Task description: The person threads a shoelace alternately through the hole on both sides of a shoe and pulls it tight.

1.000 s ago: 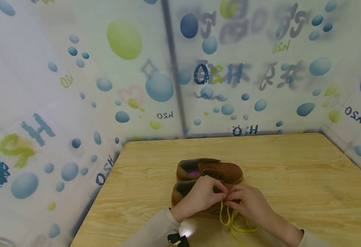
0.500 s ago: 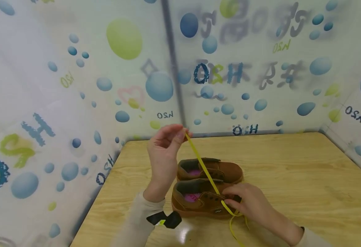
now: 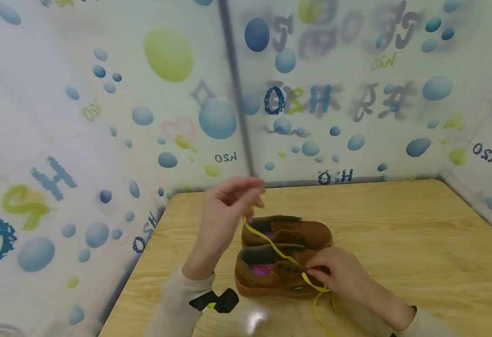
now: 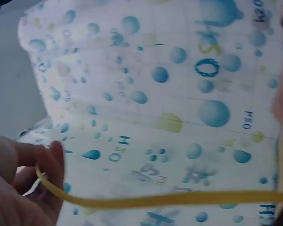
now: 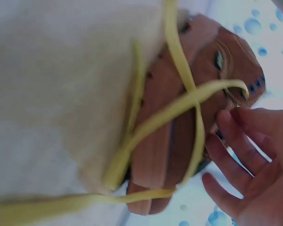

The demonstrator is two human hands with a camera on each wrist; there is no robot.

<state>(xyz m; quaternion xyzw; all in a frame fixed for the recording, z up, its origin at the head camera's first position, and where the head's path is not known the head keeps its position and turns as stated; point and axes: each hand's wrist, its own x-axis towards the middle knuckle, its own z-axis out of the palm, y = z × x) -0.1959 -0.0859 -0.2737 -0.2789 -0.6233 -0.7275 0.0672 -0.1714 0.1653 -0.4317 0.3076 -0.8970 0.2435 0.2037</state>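
In the head view a brown shoe (image 3: 267, 281) with a pink insole stands side-on, toe to the right. A yellow shoelace (image 3: 279, 252) runs through an eyelet near its front; one end hangs loose toward the table. My left hand (image 3: 224, 210) is raised above the heel side and pinches the other end, the lace sagging between hand and shoe. The left wrist view shows that pinch at the lace (image 4: 155, 201). My right hand (image 3: 342, 274) pinches the eyelet flap with thumb and fingertips. In the right wrist view, the fingertips (image 5: 226, 117) lie right beside the laced eyelet.
A second brown shoe (image 3: 315, 234) stands just behind the first, with no lace seen in it. Both are on a wooden table (image 3: 418, 262). A white curtain (image 3: 347, 70) printed with blue and green drops rises behind the table and along its sides.
My left hand has gone from the eyelets up and left, drawing the lace out. The lace was taut half a second ago and now hangs slack. My right hand stays at the flap.
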